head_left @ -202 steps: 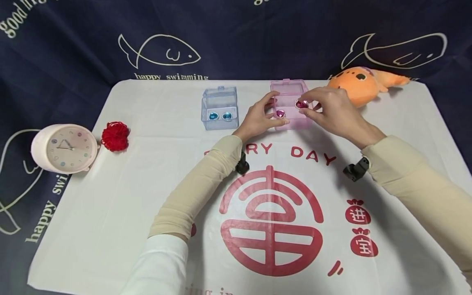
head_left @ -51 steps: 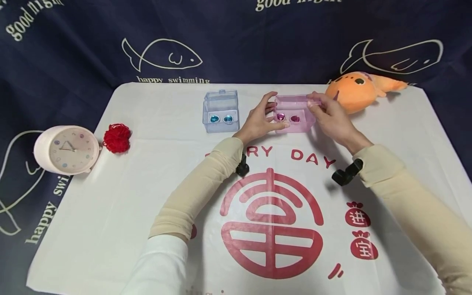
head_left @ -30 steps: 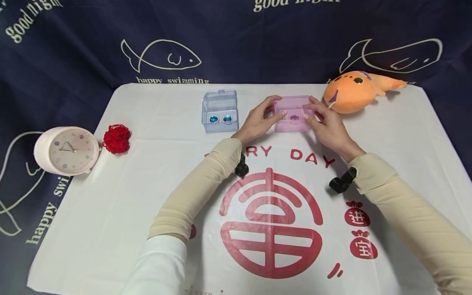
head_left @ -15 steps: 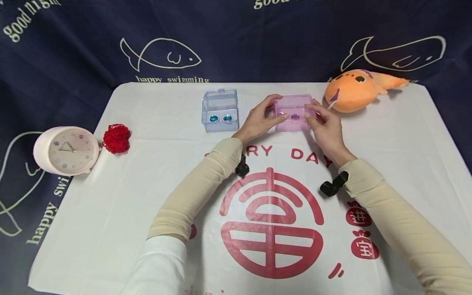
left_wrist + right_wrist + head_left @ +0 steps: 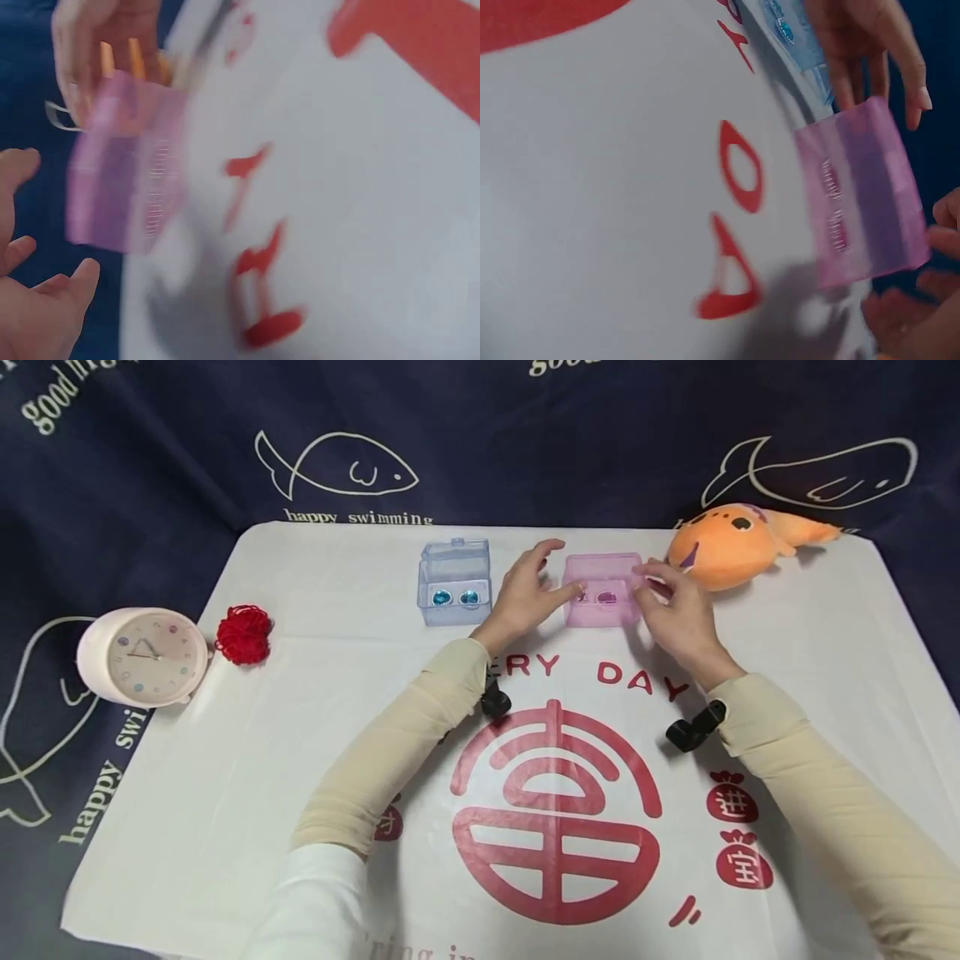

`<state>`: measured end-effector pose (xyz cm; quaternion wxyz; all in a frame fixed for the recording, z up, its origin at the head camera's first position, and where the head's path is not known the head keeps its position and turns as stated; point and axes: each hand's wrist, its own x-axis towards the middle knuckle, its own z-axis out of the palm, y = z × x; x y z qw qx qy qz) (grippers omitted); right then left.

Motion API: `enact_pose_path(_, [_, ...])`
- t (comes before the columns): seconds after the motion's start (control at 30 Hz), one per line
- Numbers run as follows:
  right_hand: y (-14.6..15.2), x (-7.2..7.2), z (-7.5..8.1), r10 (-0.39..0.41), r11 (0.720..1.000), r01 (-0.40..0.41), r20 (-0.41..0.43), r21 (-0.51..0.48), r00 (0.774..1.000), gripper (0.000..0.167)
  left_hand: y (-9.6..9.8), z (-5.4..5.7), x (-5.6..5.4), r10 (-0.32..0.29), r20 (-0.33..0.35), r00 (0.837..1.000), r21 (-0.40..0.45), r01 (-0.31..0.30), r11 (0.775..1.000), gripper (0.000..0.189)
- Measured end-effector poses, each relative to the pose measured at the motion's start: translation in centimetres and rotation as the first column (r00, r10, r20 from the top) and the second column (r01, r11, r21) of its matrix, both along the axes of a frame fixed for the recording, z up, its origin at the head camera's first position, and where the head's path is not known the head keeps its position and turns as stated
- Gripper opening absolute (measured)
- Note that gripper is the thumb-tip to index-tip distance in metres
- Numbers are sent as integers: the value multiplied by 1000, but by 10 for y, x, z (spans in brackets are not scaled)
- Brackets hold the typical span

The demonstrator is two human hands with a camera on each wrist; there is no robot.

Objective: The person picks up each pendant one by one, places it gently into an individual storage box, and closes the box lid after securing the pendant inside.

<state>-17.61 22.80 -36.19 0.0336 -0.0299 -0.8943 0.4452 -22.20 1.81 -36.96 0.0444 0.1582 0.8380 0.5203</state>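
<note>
A translucent pink box (image 5: 600, 568) stands at the table's back with its lid down. Two oval pink gems (image 5: 606, 598) with pale beaded rims show through it. My left hand (image 5: 521, 597) is at the box's left side, and in the left wrist view its spread fingers (image 5: 86, 277) are apart from the box. My right hand (image 5: 686, 614) is at the right side, fingers loosely bent by the box's edge; whether they touch it is unclear. Left of my left hand sits a translucent blue box (image 5: 455, 560), lid up, holding two blue gems (image 5: 442, 597).
An orange plush toy (image 5: 723, 547) lies behind my right hand at the back right. On the far left are a pink clock (image 5: 146, 656) and a red yarn bundle (image 5: 243, 635). A white cloth (image 5: 300, 760) with red print covers the table.
Earlier my right hand held a pink gem over the raised-lid box. That gem now lies inside, and the lid has come down. Both hands have just eased away from the box.
</note>
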Motion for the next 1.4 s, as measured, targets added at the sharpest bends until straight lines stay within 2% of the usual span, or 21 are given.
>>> enact_pose_path(0.07, [-3, -2, 8, -13, 998, 17, -79, 58, 997, 39, -8, 13, 4, 15, -22, 1000, 47, -14, 999, 63])
enact_pose_path(0.17, [-17, -5, 23, -39, 996, 54, -195, 74, 980, 37, -30, 30, 12, 51, -111, 993, 62, -44, 997, 60])
enact_pose_path(0.23, [-31, -7, 33, -37, 998, 50, -242, 47, 970, 34, -50, 39, 17, 98, -182, 978, 27, -95, 995, 59])
enact_pose_path(0.33, [-53, -12, 47, -8, 1000, 4, -230, -18, 973, 34, -82, 45, 23, 187, -246, 951, -37, -202, 979, 65])
enact_pose_path(0.4, [-68, -17, 54, 21, 998, -32, -195, -54, 981, 36, -102, 42, 24, 244, -249, 937, -56, -266, 962, 71])
enact_pose_path(0.53, [-96, -29, 59, 54, 989, -71, -129, -132, 990, 39, -128, 18, 28, 310, -169, 936, -38, -320, 947, 85])
enact_pose_path(0.67, [-123, -44, 53, 83, 982, -91, -55, -167, 995, 40, -140, -9, 33, 323, -32, 946, 48, -321, 946, 91])
enact_pose_path(0.73, [-134, -51, 48, 96, 981, -94, 0, -169, 995, 42, -141, -19, 33, 321, 12, 947, 99, -320, 942, 91])
enact_pose_path(0.83, [-147, -60, 39, 108, 979, -94, 68, -180, 992, 43, -140, -29, 31, 312, 51, 949, 176, -316, 932, 89])
enact_pose_path(0.97, [-160, -68, 26, 112, 972, -78, 150, -220, 982, 44, -138, -35, 26, 290, 69, 955, 243, -298, 923, 82])
enact_pose_path(1.17, [-171, -78, 8, 118, 954, -49, 223, -295, 968, 43, -137, -35, 24, 267, 62, 962, 250, -274, 929, 74])
enact_pose_path(1.3, [-174, -83, 1, 127, 937, -25, 273, -349, 954, 44, -137, -32, 26, 273, 91, 958, 259, -288, 922, 75])
enact_pose_path(1.4, [-176, -86, -1, 115, 923, 2, 282, -384, 952, 44, -136, -24, 29, 260, 120, 958, 292, -284, 913, 76])
